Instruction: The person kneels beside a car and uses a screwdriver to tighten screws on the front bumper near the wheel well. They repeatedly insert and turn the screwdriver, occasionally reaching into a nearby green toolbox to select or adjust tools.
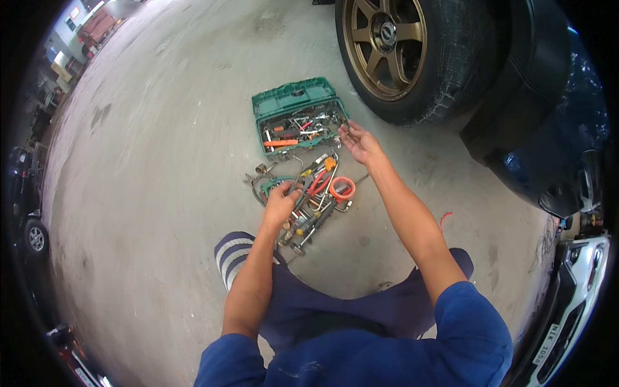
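Note:
My left hand (281, 201) reaches down into a pile of loose tools (316, 193) on the concrete floor, fingers curled on a metal tool there. My right hand (361, 142) stretches forward to the right edge of an open green toolbox (298, 116), fingers pinched around a small metal piece. The toolbox holds several wrenches, sockets and orange-handled tools. In the pile lie red-handled pliers (316, 182), an orange ring (342, 189) and long metal wrenches. I am crouched, with blue sleeves and dark trousers.
A car wheel with a bronze rim (385, 45) and black tyre stands just right of the toolbox, dark bodywork (535, 116) beside it. A striped shoe (233, 255) rests below the pile. A white car bumper (574, 303) is at right. Other vehicles stand far left.

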Demonstrator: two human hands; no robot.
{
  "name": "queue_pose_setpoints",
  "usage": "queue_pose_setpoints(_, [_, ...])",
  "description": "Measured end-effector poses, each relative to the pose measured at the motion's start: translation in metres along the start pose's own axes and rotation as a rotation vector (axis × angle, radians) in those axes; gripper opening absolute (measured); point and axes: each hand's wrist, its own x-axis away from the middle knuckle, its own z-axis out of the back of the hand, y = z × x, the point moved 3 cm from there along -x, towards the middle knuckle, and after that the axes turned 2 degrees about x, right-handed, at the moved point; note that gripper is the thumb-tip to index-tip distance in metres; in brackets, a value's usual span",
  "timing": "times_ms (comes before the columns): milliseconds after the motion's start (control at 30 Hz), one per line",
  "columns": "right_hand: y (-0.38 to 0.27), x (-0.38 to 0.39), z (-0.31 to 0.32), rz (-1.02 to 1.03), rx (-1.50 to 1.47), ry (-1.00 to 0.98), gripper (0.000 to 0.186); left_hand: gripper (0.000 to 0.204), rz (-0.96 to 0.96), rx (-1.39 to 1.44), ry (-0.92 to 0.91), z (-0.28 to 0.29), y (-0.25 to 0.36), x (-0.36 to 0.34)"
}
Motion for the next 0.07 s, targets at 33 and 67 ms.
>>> queue_pose_setpoints(33, [-0.004, -0.004, -0.017, 0.040, 0.018, -0.001, 0.050, 0.025, -0.005, -0.020, -0.005, 0.004, -0.005, -0.007])
queue_pose_setpoints(67, [-0.005, -0.004, -0.029, 0.074, 0.034, 0.034, 0.054, 0.028, 0.043, 0.021, -0.014, 0.005, -0.013, -0.015])
